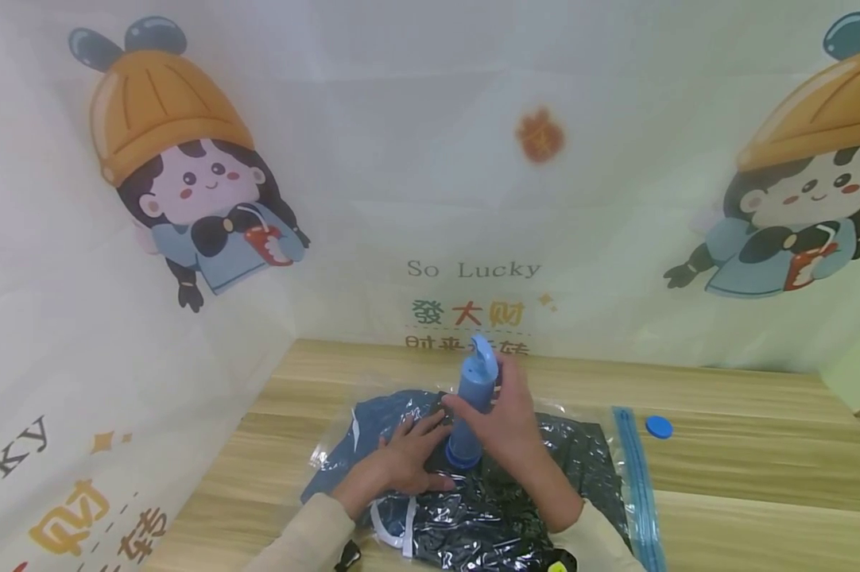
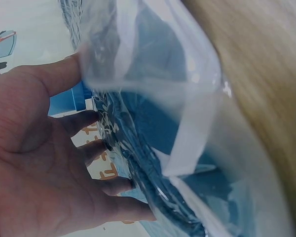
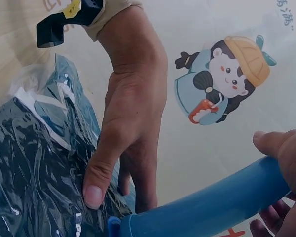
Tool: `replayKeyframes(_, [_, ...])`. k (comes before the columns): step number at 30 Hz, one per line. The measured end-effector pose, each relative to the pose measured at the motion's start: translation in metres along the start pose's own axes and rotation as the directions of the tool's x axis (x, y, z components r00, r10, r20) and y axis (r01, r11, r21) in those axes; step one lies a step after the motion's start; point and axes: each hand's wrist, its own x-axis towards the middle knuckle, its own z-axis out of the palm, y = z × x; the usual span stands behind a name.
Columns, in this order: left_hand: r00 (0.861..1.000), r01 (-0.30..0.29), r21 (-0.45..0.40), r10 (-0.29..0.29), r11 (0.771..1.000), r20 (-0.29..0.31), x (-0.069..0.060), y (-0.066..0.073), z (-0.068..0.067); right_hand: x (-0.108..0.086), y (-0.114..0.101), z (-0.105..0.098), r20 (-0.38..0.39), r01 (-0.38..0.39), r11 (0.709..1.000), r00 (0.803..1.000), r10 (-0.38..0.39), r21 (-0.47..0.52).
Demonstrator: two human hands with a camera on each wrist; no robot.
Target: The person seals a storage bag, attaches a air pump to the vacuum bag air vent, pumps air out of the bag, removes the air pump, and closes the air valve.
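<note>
A clear vacuum storage bag lies on the table with dark, shiny-looking fabric and blue fabric inside. On it stands a blue hand pump, nearly upright, its base against the bag. My right hand grips the pump's upper part, thumb on the left side and fingers partly hidden behind; the right wrist view shows the pump reaching into this hand. My left hand rests spread on the bag left of the pump's base. Its straight fingertips touch the plastic in the left wrist view.
A round blue cap lies on the wooden table, right of the bag's blue zip edge. Behind and to the left hangs a pale printed cloth with cartoon figures. Dark straps show near both wrists.
</note>
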Motion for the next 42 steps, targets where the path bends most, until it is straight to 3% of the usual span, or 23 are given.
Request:
replayKeyframes(8, [1.000, 0.003, -0.003, -0.003, 1.000, 0.000, 0.000, 0.001, 0.000, -0.001, 0.002, -0.002, 0.001, 0.020, 0.999, 1.000, -0.020, -0.042])
replayKeyframes(14, [1.000, -0.005, -0.014, 0.005, 1.000, 0.002, -0.002, 0.002, -0.001, -0.001, 0.002, -0.005, 0.002, 0.002, 1.000, 1.000, -0.002, -0.014])
replayKeyframes(24, [1.000, -0.004, -0.004, 0.004, 1.000, -0.009, -0.001, 0.001, -0.001, 0.004, 0.002, -0.014, 0.107, -0.020, 0.996, 0.994, 0.010, 0.086])
replayKeyframes(29, [1.000, -0.001, -0.004, 0.001, 1.000, -0.005, 0.000, 0.000, 0.000, 0.003, 0.001, -0.011, 0.140, -0.028, 0.997, 0.990, 0.019, 0.066])
replayKeyframes(37, [1.000, -0.009, -0.007, 0.009, 1.000, -0.002, 0.001, 0.000, 0.001, 0.005, -0.001, -0.007, -0.012, -0.078, 0.995, 0.997, 0.077, -0.055])
replayKeyframes(42, [1.000, -0.013, -0.011, 0.013, 1.000, -0.010, 0.000, 0.000, 0.001, 0.008, 0.000, -0.006, -0.061, -0.060, 0.994, 0.997, 0.055, -0.087])
